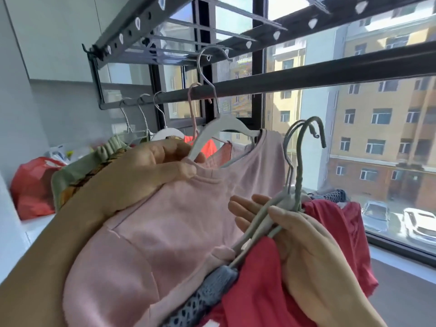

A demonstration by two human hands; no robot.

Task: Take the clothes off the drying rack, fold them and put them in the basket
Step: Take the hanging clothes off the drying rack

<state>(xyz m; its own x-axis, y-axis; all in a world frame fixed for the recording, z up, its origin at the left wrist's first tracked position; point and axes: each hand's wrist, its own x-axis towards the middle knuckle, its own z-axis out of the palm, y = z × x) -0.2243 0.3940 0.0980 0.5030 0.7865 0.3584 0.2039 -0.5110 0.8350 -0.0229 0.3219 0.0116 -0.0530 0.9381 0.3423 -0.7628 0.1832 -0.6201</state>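
Window (377, 142) behind rack (306, 77), L grip (155, 166) pinches pink top (177, 220), R grip (295, 237) holds grey hangers (297, 182) — red bag (33, 185) left.

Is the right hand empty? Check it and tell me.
No: the right hand grips a bundle of grey hangers, with a red garment hanging from them.

pink top (179, 223), red garment (264, 286), grey hangers (299, 161)
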